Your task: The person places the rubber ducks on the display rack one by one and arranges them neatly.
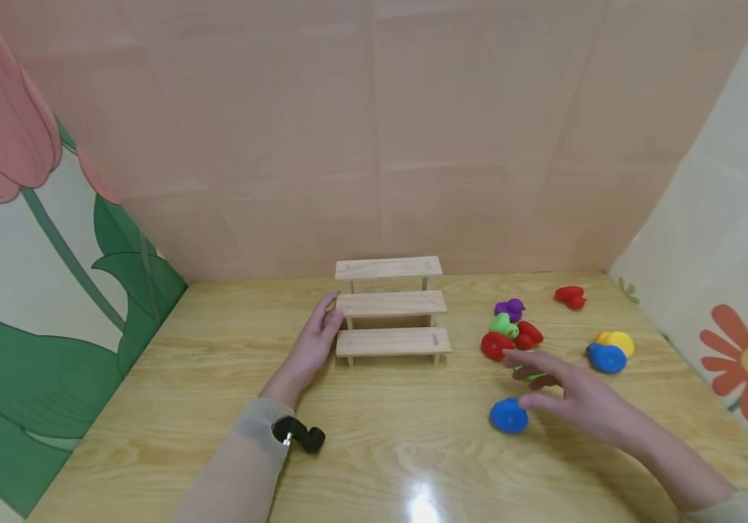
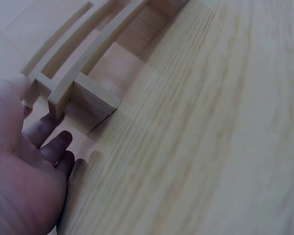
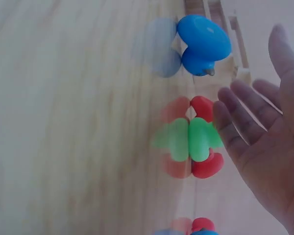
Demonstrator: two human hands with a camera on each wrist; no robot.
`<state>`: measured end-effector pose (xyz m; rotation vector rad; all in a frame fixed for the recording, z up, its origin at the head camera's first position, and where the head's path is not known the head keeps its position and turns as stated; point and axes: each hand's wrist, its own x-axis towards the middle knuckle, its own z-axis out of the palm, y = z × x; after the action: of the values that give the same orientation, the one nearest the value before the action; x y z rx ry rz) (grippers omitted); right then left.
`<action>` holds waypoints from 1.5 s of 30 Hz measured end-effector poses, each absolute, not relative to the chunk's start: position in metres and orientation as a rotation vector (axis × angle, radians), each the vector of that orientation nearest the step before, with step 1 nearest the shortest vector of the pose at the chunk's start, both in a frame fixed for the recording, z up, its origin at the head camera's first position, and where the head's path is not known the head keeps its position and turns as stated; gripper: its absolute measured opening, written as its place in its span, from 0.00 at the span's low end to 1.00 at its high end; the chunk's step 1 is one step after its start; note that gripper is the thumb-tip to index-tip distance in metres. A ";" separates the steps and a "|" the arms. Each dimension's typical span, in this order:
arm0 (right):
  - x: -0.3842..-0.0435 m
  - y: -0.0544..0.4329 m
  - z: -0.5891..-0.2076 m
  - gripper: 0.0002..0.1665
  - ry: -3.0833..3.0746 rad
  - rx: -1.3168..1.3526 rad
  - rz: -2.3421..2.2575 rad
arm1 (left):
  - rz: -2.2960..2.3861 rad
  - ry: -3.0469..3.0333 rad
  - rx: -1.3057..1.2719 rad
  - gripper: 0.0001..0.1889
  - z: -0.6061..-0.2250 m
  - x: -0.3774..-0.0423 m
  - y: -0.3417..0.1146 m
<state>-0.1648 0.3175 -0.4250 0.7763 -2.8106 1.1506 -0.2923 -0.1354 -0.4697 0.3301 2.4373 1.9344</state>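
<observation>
A small three-step wooden stand [image 1: 392,303] stands on the table. Against its left end rests my left hand [image 1: 311,341], its fingers loosely bent; the left wrist view shows fingertips at the ends of the steps [image 2: 63,93]. My right hand [image 1: 576,388] hovers with spread fingers and holds nothing. Just left of its thumb lies a blue toy duck [image 1: 508,416], and a green duck [image 3: 200,142] is partly hidden behind its fingers in the head view. Beyond the fingertips sit red ducks [image 1: 497,346], another green duck [image 1: 503,325] and a purple duck [image 1: 511,309].
On the right are a yellow duck [image 1: 617,341] and a blue duck [image 1: 607,359] close together. Farther back lies a red duck [image 1: 571,296]. A pinkish-brown sheet [image 1: 374,145] covers the back wall, and a flower-printed panel [image 1: 740,218] borders the right side.
</observation>
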 end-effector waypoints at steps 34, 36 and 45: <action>-0.171 0.332 -0.443 0.26 -3.011 0.931 1.209 | 1.864 2.483 0.287 0.35 -0.468 -0.294 -0.136; -0.172 0.333 -0.443 0.25 -3.010 0.935 1.228 | 1.871 2.482 0.290 0.35 -0.468 -0.293 -0.136; -0.173 0.336 -0.446 0.25 -3.029 0.919 1.221 | 1.885 2.471 0.269 0.37 -0.469 -0.292 -0.136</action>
<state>-0.1728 0.3362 -0.4459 0.9187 -3.0292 1.2213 -0.2919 -0.1361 -0.4689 0.2694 2.4710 1.8850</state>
